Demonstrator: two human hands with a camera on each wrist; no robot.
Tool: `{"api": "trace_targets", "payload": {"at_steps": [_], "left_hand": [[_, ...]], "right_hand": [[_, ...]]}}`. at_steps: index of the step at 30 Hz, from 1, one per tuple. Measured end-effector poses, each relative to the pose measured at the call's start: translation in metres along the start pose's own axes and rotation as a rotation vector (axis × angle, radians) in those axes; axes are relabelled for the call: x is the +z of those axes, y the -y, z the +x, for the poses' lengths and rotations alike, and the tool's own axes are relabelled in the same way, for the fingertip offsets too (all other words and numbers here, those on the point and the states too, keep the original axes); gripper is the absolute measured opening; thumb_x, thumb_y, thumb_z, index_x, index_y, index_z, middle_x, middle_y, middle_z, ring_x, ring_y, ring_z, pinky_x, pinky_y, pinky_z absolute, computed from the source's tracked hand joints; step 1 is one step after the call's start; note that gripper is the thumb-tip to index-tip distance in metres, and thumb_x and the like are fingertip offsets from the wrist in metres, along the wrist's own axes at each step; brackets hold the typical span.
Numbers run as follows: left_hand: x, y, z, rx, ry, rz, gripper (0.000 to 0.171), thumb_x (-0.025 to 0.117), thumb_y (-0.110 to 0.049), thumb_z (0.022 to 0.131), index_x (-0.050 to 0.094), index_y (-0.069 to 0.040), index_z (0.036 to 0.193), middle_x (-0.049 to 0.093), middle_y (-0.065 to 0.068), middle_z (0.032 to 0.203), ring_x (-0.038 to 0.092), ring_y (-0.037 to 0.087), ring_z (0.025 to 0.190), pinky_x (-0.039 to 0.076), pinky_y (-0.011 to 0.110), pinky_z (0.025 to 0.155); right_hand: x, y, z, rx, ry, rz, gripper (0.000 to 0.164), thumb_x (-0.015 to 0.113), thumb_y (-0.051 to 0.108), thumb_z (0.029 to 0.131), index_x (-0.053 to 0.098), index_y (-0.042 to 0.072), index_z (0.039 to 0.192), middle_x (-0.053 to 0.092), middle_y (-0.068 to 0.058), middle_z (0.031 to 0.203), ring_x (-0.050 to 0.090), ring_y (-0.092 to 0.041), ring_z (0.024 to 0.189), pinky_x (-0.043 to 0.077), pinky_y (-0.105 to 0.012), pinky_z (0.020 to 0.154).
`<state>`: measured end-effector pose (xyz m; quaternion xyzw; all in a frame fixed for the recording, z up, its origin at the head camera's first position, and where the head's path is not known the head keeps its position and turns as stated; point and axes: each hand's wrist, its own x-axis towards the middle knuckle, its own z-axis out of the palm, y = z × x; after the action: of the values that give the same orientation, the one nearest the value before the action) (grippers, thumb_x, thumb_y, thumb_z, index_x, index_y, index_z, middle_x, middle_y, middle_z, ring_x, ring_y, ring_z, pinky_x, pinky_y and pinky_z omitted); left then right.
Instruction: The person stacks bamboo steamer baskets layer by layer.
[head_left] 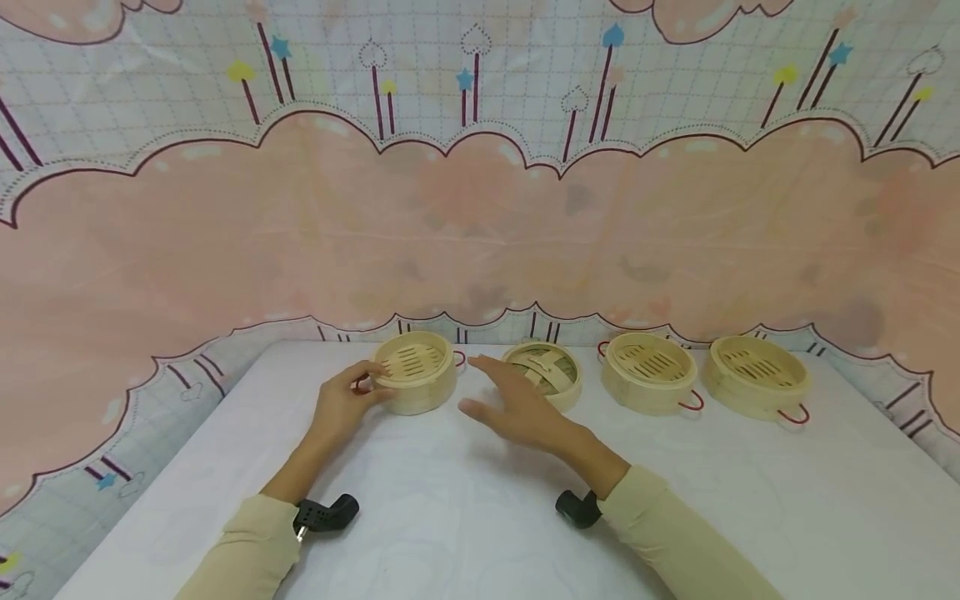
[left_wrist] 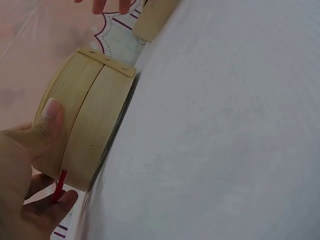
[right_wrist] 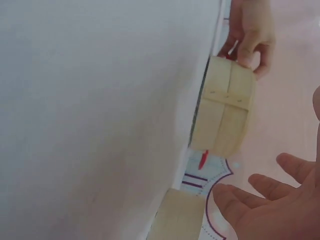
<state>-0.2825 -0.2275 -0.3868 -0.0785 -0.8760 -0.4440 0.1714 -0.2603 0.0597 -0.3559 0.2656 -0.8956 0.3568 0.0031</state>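
Note:
At the left end of a row stands a round bamboo steamer with a slatted top and red loop handles. My left hand grips its left side, the thumb lying along the near wall and other fingers by a red handle. In the air to its right is my right hand, fingers spread and holding nothing. That hand partly hides a second steamer with a woven top. In the right wrist view, the right hand appears apart from the gripped steamer.
Two more slatted bamboo steamers, one right of the middle and one farther right, stand along the back of the white table. Behind them hangs a pink patterned cloth. Black cameras, such as the left one, sit on both wrists.

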Motion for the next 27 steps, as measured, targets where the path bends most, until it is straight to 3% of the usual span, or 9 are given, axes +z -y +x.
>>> {"api": "trace_targets", "payload": {"at_steps": [6,9,15,19,24,27], "left_hand": [[-0.010,-0.005,-0.005,0.010,0.041,-0.066,0.031,0.078,-0.013,0.080,0.065,-0.007,0.108,0.057,0.016,0.124,0.062,0.027,0.093,0.050,0.017,0.076],[-0.015,-0.010,-0.007,0.028,0.064,-0.111,0.031,0.078,-0.010,0.080,0.065,-0.005,0.107,0.057,0.016,0.121,0.060,0.029,0.094,0.049,0.014,0.073],[-0.018,-0.016,-0.010,0.040,0.090,-0.134,0.031,0.078,-0.006,0.078,0.064,-0.003,0.106,0.057,0.016,0.116,0.058,0.025,0.090,0.050,0.016,0.070],[-0.019,-0.017,-0.015,0.026,0.134,-0.187,0.032,0.077,-0.002,0.078,0.063,-0.001,0.107,0.053,0.020,0.127,0.061,0.020,0.087,0.052,0.018,0.070],[-0.022,-0.020,-0.020,0.029,0.185,-0.242,0.032,0.076,0.000,0.078,0.061,0.000,0.107,0.046,0.025,0.136,0.061,0.017,0.087,0.052,0.019,0.070],[-0.024,-0.022,-0.022,0.042,0.198,-0.243,0.032,0.077,-0.001,0.078,0.061,0.000,0.106,0.047,0.024,0.136,0.060,0.022,0.094,0.052,0.019,0.074]], "right_hand": [[0.006,0.005,0.007,-0.030,0.024,0.002,0.074,0.053,0.057,0.091,0.028,0.020,0.151,0.029,-0.002,0.154,0.024,-0.020,0.140,0.023,-0.043,0.112],[0.008,0.005,0.010,-0.061,0.007,-0.004,0.073,0.053,0.054,0.093,0.028,0.018,0.151,0.029,-0.004,0.154,0.025,-0.021,0.140,0.022,-0.044,0.112],[0.011,0.003,0.012,-0.059,-0.008,0.078,0.070,0.056,0.045,0.094,0.026,0.016,0.151,0.032,-0.009,0.151,0.037,-0.030,0.133,0.037,-0.045,0.103],[0.010,0.004,0.011,-0.023,-0.014,0.126,0.074,0.057,0.045,0.094,0.022,0.015,0.152,0.031,-0.014,0.151,0.045,-0.038,0.125,0.043,-0.047,0.097],[0.008,0.007,0.013,-0.044,-0.026,0.113,0.077,0.059,0.044,0.093,0.020,0.013,0.152,0.032,-0.016,0.150,0.046,-0.034,0.123,0.044,-0.044,0.096],[0.009,0.008,0.013,-0.068,-0.032,0.108,0.078,0.061,0.042,0.092,0.022,0.011,0.152,0.035,-0.015,0.148,0.048,-0.029,0.120,0.045,-0.042,0.093]]}}
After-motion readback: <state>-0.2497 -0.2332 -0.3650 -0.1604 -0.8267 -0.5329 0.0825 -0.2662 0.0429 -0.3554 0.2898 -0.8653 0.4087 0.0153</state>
